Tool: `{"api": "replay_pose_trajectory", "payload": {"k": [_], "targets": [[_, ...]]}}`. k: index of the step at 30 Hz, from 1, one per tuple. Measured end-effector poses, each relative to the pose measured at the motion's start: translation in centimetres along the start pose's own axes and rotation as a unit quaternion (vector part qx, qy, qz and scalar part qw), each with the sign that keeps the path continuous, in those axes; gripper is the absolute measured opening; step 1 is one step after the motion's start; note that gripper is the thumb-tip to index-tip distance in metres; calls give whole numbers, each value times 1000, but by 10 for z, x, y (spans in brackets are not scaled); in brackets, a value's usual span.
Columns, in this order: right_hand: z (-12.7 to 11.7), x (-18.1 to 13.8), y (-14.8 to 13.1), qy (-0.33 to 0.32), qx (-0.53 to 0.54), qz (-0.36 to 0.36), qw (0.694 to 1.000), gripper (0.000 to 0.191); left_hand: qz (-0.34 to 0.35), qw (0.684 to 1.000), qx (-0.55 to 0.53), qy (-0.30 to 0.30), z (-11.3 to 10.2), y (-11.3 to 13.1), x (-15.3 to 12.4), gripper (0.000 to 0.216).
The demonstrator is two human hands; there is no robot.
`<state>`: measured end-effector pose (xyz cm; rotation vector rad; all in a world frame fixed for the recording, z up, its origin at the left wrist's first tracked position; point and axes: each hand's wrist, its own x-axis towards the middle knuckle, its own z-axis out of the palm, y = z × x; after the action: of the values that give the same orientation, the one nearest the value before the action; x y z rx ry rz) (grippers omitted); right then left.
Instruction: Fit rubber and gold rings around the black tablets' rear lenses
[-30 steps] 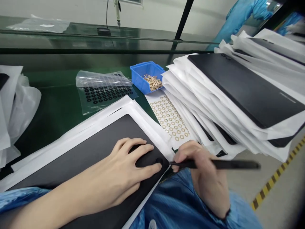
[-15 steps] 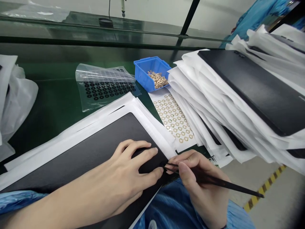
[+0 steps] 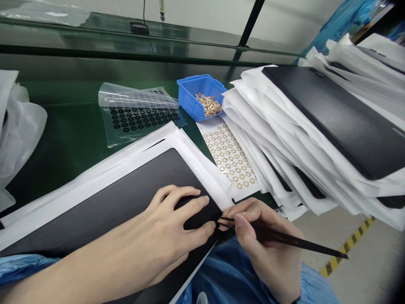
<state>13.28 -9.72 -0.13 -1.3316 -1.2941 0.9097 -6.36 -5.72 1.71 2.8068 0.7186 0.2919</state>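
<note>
My left hand [image 3: 171, 228] lies with spread fingers on a flat black panel [image 3: 126, 198], its thumb close to the panel's right corner. Between thumb and fingers of my right hand [image 3: 265, 240] are black tweezers [image 3: 294, 241]. Their tips reach the panel corner beside my left thumb and stand slightly apart. Whether anything small sits between the tips, I cannot make out. Under the panel are white protective sheets [image 3: 202, 169].
A blue bin [image 3: 193, 101] holds small tan rings. A sheet of ring stickers [image 3: 232, 156] lies before it; a clear film with black rings [image 3: 139, 118] is to its left. Stacked black panels with white sheets [image 3: 272, 126] rise at right. White wrapping [image 3: 22, 122] is at left.
The view has shifted very slightly. Both hands and the tweezers keep almost the same place at the panel's corner.
</note>
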Motion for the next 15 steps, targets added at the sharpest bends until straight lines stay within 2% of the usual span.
{"api": "replay_pose_trajectory", "payload": {"k": [6,15], "targets": [[3,-2,3,31,34,13,999,17,2,1000,0,-2,-3,1,0,37],[-1,4,-2,-14,-18,-16,1000,18,3,1000,2,-1,0,1,-1,37]]}}
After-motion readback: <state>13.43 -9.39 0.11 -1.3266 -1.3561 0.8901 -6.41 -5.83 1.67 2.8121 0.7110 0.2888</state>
